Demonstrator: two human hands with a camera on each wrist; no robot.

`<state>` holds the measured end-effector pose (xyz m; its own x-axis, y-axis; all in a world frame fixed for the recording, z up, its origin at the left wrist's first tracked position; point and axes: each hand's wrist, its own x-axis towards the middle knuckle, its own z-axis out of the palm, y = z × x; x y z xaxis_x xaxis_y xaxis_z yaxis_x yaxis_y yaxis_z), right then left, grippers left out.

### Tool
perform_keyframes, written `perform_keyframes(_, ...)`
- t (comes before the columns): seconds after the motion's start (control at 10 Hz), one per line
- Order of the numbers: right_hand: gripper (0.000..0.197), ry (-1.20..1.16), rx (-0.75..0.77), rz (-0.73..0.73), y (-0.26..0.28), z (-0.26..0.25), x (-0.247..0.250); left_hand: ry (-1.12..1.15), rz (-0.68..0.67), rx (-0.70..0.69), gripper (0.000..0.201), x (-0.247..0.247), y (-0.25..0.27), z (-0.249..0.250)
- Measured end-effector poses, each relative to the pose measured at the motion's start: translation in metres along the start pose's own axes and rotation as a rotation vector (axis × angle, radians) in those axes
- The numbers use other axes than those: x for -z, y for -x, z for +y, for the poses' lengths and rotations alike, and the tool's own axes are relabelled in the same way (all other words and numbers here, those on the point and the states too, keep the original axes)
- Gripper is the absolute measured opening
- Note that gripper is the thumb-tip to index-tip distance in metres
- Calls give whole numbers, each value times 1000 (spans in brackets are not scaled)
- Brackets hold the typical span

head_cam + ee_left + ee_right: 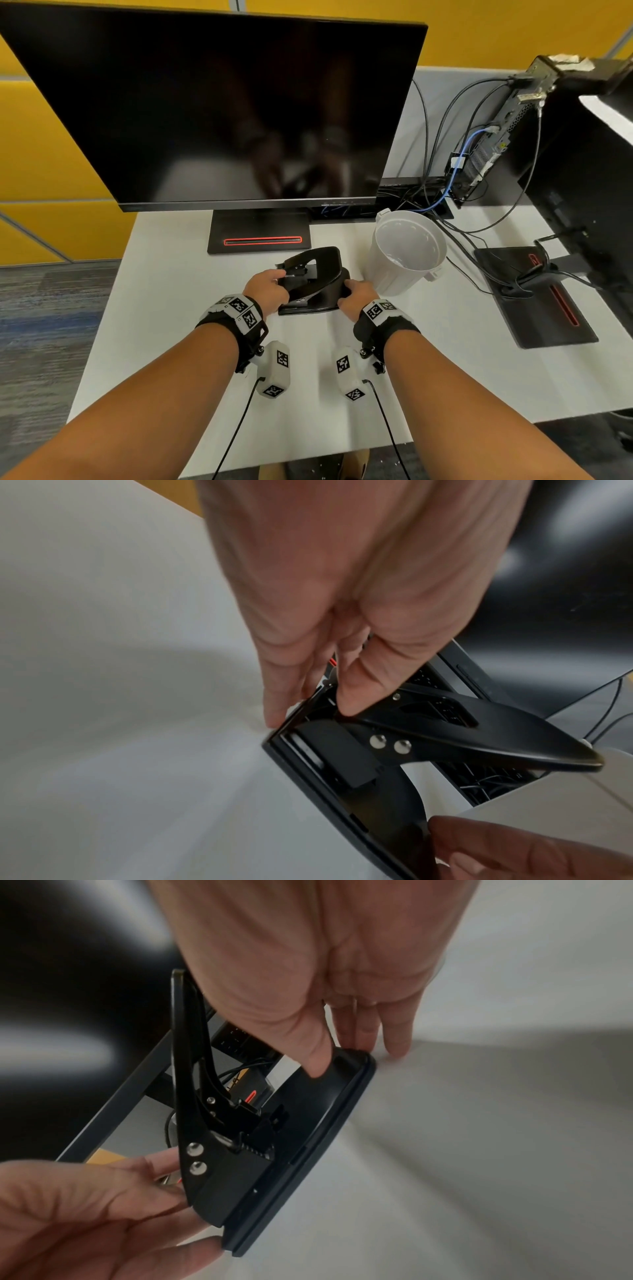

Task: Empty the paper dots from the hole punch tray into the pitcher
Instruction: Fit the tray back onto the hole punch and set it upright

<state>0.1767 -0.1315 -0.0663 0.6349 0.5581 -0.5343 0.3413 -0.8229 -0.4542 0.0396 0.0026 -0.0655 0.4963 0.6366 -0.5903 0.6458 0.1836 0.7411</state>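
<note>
Two hands, left [269,287] and right [358,296], grip punch [313,281] ends on table [164,308]. Pitcher [404,253] just right; monitor [219,109] behind, cables [455,236] beyond.

Left hand [269,286], right hand [356,294]; fingers [363,691] pinched

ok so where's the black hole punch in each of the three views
Head view: the black metal hole punch sits low of centre on the white table, between both hands, left of the white plastic pitcher.
Left wrist view: right of centre, running to the bottom edge.
Right wrist view: centre, slanting from upper left to lower middle.
Shared landmark: the pair of silver rivets on its side.
</note>
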Motion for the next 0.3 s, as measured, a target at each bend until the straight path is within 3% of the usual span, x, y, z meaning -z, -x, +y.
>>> perform_keyframes(0.3, 37, -41, -23, 58, 38, -12, 16, -86, 0, -91, 58, 14, 15, 9)
